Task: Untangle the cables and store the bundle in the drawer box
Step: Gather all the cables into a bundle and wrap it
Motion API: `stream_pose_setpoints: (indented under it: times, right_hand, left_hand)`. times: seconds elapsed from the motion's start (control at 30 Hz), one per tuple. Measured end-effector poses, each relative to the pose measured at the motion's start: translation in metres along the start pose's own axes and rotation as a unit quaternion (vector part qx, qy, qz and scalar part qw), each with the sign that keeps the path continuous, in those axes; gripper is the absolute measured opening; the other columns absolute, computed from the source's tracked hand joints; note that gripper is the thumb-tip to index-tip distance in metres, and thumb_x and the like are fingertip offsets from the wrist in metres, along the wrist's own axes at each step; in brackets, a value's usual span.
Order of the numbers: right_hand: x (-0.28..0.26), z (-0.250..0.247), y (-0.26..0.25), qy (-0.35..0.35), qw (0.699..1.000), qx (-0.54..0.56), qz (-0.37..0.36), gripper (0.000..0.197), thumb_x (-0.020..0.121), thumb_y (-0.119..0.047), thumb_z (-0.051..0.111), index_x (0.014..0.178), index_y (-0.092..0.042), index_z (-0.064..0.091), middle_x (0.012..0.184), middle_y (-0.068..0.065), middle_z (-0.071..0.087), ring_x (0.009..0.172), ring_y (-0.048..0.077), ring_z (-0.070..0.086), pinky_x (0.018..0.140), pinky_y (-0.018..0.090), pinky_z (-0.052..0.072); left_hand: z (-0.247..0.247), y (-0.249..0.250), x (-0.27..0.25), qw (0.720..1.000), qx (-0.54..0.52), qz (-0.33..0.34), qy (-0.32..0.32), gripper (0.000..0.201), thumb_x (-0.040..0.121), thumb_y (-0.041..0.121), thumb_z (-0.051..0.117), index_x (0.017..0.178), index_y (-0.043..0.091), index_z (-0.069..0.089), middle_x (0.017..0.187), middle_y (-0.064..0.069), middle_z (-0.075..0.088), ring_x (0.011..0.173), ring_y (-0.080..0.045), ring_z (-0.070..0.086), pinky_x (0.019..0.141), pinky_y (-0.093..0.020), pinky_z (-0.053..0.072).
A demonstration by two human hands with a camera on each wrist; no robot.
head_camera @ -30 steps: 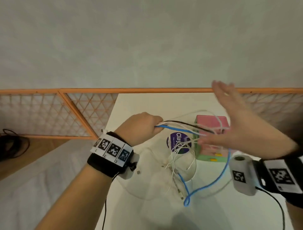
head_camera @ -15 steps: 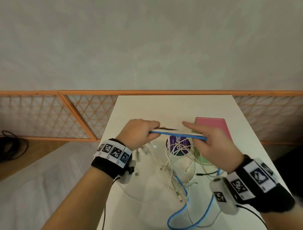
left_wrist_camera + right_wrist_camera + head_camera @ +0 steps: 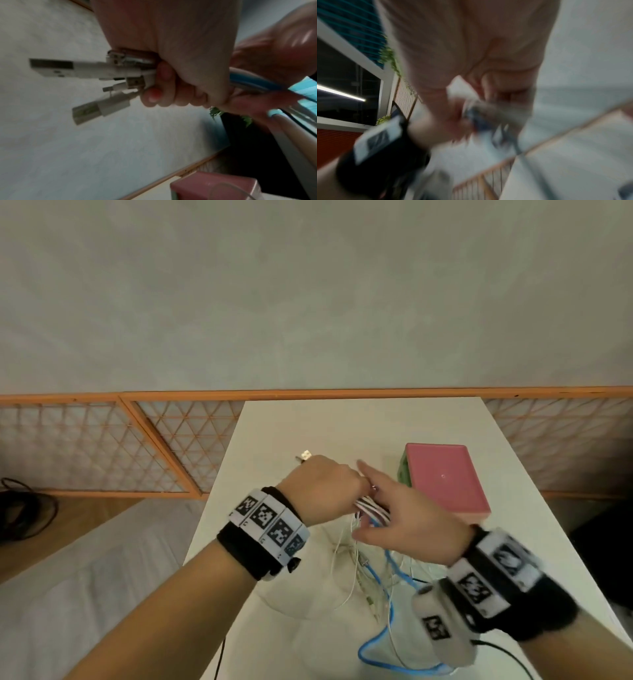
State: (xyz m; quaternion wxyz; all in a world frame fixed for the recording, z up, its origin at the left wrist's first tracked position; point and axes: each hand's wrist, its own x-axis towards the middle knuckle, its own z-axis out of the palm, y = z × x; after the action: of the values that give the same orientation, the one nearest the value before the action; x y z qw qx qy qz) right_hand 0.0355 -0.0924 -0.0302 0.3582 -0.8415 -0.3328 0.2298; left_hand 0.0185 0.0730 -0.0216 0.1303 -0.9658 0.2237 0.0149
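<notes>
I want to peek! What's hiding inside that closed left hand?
The left hand grips a bundle of cables. White USB plugs stick out one side, a blue cable the other. The stretch inside the fist is covered.

The right hand (image 3: 407, 522) has slid back along the cables (image 3: 371, 508) to meet the left hand (image 3: 322, 491), which has lifted slightly, and more blue cable (image 3: 387, 642) now lies looped on the table (image 3: 342, 422).

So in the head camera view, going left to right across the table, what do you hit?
USB plug → left hand → cable bundle → right hand → pink drawer box.
</notes>
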Motion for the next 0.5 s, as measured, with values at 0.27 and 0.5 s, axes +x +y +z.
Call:
stream_pose_setpoints:
  times: [0.27, 0.5]
  right_hand:
    - [0.007, 0.011, 0.020, 0.094, 0.995, 0.010, -0.044, 0.022, 0.090, -0.017, 0.047, 0.093, -0.018, 0.069, 0.073, 0.012, 0.064, 0.060, 0.017, 0.053, 0.061, 0.036, 0.043]
    - [0.014, 0.017, 0.007, 0.099, 0.994, -0.047, -0.017, 0.005, 0.083, -0.014, 0.058, 0.078, -0.011, 0.058, 0.067, 0.003, 0.062, 0.059, 0.013, 0.057, 0.053, 0.019, 0.040]
  left_hand:
    - [-0.013, -0.024, -0.023, 0.987, -0.157, -0.030, -0.005, 0.025, 0.090, 0.048, 0.056, 0.079, 0.027, 0.048, 0.074, 0.010, 0.047, 0.077, -0.020, 0.058, 0.071, -0.031, 0.037]
    - [-0.020, 0.005, -0.007, 0.983, -0.182, -0.018, -0.027, 0.016, 0.088, 0.012, 0.054, 0.103, 0.009, 0.056, 0.096, -0.010, 0.061, 0.086, -0.029, 0.060, 0.068, -0.035, 0.043]
